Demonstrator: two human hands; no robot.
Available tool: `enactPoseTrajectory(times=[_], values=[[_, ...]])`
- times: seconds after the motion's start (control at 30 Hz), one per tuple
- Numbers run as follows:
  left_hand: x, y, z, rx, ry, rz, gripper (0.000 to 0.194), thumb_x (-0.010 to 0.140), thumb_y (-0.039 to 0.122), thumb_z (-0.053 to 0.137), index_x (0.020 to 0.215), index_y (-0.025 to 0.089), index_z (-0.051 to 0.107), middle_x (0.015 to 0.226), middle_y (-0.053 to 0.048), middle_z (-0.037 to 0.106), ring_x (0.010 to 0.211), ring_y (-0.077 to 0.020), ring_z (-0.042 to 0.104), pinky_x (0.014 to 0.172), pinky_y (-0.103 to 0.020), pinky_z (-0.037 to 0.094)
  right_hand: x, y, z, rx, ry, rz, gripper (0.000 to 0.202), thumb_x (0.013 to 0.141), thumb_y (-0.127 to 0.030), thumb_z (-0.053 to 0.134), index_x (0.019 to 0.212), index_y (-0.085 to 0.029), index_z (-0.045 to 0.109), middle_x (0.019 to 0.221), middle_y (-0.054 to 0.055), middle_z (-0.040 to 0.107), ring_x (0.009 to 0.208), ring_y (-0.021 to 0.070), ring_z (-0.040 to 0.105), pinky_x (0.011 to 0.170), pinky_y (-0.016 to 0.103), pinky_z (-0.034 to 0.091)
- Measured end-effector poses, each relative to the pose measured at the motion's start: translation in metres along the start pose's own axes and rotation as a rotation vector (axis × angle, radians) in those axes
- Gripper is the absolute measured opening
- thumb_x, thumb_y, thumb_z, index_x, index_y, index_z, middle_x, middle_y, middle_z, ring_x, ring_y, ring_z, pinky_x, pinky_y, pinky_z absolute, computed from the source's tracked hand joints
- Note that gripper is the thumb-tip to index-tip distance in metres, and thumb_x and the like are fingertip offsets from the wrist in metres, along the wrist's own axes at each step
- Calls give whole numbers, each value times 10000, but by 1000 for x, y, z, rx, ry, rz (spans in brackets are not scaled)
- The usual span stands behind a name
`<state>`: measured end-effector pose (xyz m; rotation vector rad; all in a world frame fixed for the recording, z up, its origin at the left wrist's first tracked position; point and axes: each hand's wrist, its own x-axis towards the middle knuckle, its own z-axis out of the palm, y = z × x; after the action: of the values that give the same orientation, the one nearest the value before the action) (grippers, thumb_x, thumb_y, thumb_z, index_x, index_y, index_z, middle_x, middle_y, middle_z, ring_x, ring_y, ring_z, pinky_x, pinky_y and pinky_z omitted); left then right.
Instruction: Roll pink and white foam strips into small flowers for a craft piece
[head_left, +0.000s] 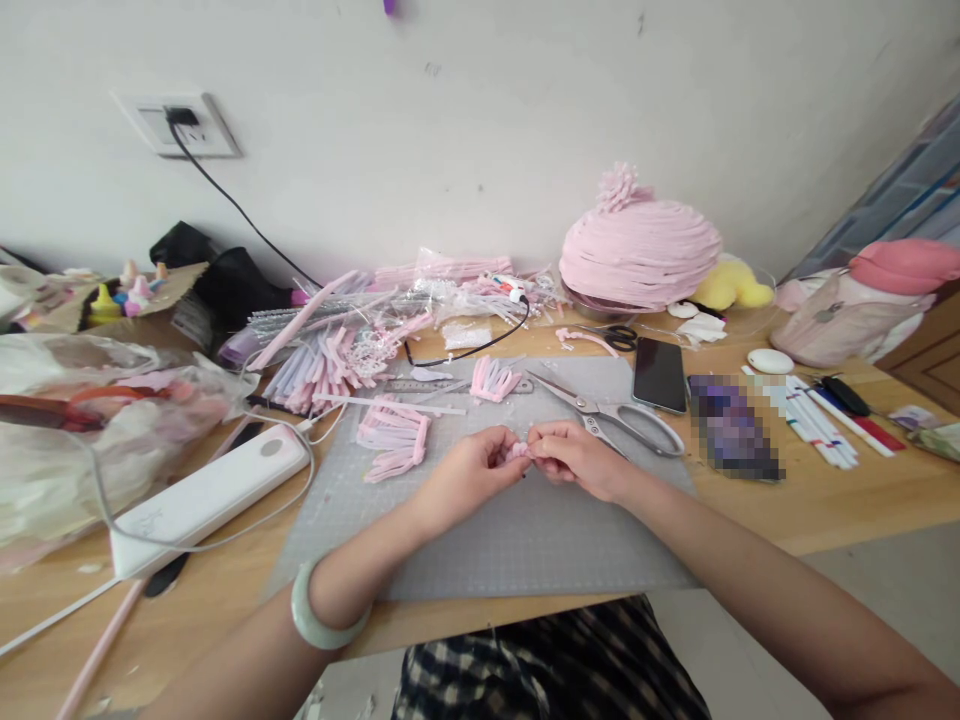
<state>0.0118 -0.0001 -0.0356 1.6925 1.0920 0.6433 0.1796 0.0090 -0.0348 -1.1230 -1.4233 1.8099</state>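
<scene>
My left hand and my right hand meet above the grey cutting mat, fingers pinched together. Between the fingertips is a small pink pipe cleaner piece, mostly hidden by them. On the mat to the left lies a bundle of bent pink and lilac pipe cleaners. A smaller bundle of the same kind rests just beyond my hands. Large scissors lie partly opened behind my right hand. A metal ruler runs along the mat's far side.
Loose pipe cleaners are heaped at the back left, near a white power strip with cables. A pink pipe-cleaner dome stands at the back. A phone, black scissors and several markers lie on the right.
</scene>
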Motion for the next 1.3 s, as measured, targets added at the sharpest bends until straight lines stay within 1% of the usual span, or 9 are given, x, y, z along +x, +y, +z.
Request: enactPoseTrajectory(times=[0.23, 0.37, 0.63, 0.87, 0.97, 1.03, 1.1, 1.23, 1.3], values=[[-3, 8, -9, 92, -42, 48, 203, 760, 361, 555, 714, 164, 552, 598, 46, 448, 569, -99, 386, 522, -214, 286, -1, -4, -8, -287, -88, -132, 214, 769, -336, 534, 654, -156, 525, 555, -53, 423, 478, 54, 358, 452, 198, 262], [-1, 8, -11, -99, -46, 48, 179, 748, 341, 585, 760, 166, 549, 678, 31, 506, 633, -108, 443, 592, -219, 338, -1, -3, -7, -157, -144, -80, 241, 782, -369, 526, 688, -148, 532, 567, -47, 463, 446, 43, 371, 441, 198, 262], [2, 7, -6, -539, -31, -49, 283, 669, 359, 684, 738, 146, 511, 658, 30, 553, 642, -94, 500, 628, -230, 362, 0, 2, 2, 46, -85, -12, 291, 773, -419, 528, 667, -149, 495, 536, -56, 446, 396, 29, 331, 392, 186, 224], [6, 1, -11, -506, -134, -239, 443, 545, 270, 771, 783, 182, 408, 590, 49, 594, 472, -73, 510, 490, -211, 364, -3, -1, -7, -368, -25, -282, 180, 741, -317, 608, 855, -179, 619, 695, -14, 556, 569, 80, 464, 500, 199, 345], [8, -3, -15, -439, -162, -261, 484, 529, 234, 769, 809, 199, 375, 565, 59, 600, 453, -81, 516, 474, -209, 367, -4, -1, -8, -429, -77, -228, 155, 759, -303, 577, 807, -171, 642, 677, -5, 570, 566, 89, 482, 510, 209, 360], [9, -4, -16, -373, -136, -238, 488, 528, 210, 767, 838, 197, 391, 565, 58, 601, 487, -93, 541, 497, -214, 382, -3, 1, -8, -375, -89, -142, 148, 758, -295, 570, 795, -165, 630, 638, -13, 562, 541, 87, 485, 490, 204, 356], [11, -4, -16, -355, -42, -193, 496, 532, 210, 764, 880, 191, 411, 619, 42, 615, 538, -105, 570, 538, -227, 406, -1, 2, -6, -303, -66, -115, 132, 744, -282, 578, 762, -157, 615, 609, -19, 556, 527, 83, 487, 485, 200, 363], [11, -2, -10, -486, 328, -105, 444, 602, 318, 721, 916, 178, 440, 822, -5, 606, 657, -108, 573, 606, -245, 438, 3, 4, 0, -131, 145, -193, 138, 732, -287, 578, 702, -153, 582, 611, -18, 567, 535, 85, 517, 536, 219, 420], [9, -1, -6, -538, 280, -131, 365, 651, 370, 684, 875, 154, 494, 819, -15, 597, 689, -111, 560, 624, -241, 432, 4, 4, 4, -78, 236, -228, 149, 723, -303, 588, 692, -157, 580, 614, -16, 573, 552, 97, 538, 565, 237, 442]])
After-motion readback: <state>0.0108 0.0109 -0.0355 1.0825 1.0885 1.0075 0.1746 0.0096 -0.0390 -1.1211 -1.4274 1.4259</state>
